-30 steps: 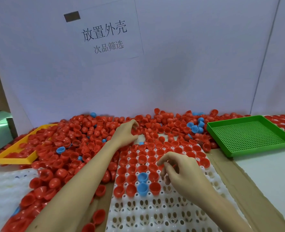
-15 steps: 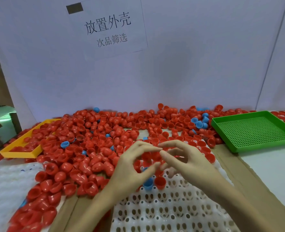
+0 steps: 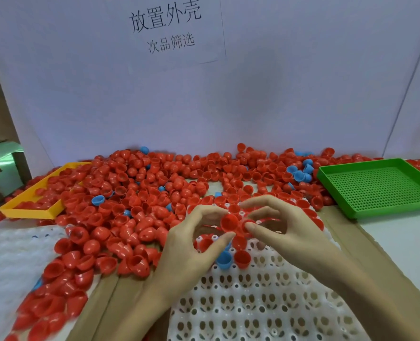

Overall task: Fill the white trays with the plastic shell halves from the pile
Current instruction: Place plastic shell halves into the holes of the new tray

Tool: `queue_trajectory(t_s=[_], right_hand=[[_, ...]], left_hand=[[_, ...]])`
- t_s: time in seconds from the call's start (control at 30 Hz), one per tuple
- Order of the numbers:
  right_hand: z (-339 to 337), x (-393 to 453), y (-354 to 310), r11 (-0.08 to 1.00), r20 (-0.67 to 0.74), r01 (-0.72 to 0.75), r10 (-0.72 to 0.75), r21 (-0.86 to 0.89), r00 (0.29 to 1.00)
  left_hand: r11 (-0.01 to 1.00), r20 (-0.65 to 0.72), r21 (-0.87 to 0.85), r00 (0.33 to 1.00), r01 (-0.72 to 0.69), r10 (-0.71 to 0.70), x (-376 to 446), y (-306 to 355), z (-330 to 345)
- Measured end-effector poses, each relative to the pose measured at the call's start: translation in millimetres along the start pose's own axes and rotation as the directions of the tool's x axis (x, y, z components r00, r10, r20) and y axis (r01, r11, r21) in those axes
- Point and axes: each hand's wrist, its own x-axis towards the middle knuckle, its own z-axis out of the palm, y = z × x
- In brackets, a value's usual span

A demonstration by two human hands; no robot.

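A red shell half [image 3: 229, 223] is held above the middle of the white tray [image 3: 253, 308], open side turned toward the camera, pinched between the thumb and forefinger of the left hand [image 3: 191, 244]. It sits directly between the two hands, touching the fingertips of the right hand [image 3: 285, 232], whose thumb and fingers are curled round a second red shell half [image 3: 247, 226] just beside the first. Just below the held pieces, a blue shell half [image 3: 224, 260] and a red one [image 3: 242, 259] are seated side by side in tray pockets; further red halves fill the tray's far rows, partly hidden behind the hands. The near rows of the tray are seen as open pockets. The pile [image 3: 120, 207] of loose red halves, with a few blue ones, is spread to the left and behind the tray, up to the white backboard. A yellow frame [image 3: 29, 210] lies at the pile's left edge, partly covered. A green perforated tray [image 3: 381, 188] is set well to the right. A printed paper sign [image 3: 166, 28] is fixed on the backboard.
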Motion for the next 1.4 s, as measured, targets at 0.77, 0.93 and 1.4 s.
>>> queue_trajectory(t_s=[0.77, 0.93, 1.4], right_hand=[[-25, -3, 9, 0.763, 0.156, 0.067, 0.045, -0.643, 0.987], [-20, -2, 10, 0.76, 0.18, 0.078, 0.052, -0.645, 0.982], [-14, 2, 20, 0.766, 0.18, 0.106, 0.013, -0.634, 0.984]], left_hand=[[0.857, 0.155, 0.506, 0.988, -0.097, 0.02, -2, -23, 0], [0.834, 0.234, 0.529, 0.971, -0.16, 0.038, -3, -28, 3], [0.908, 0.166, 0.416, 0.986, -0.057, -0.014, 13, -25, -4]])
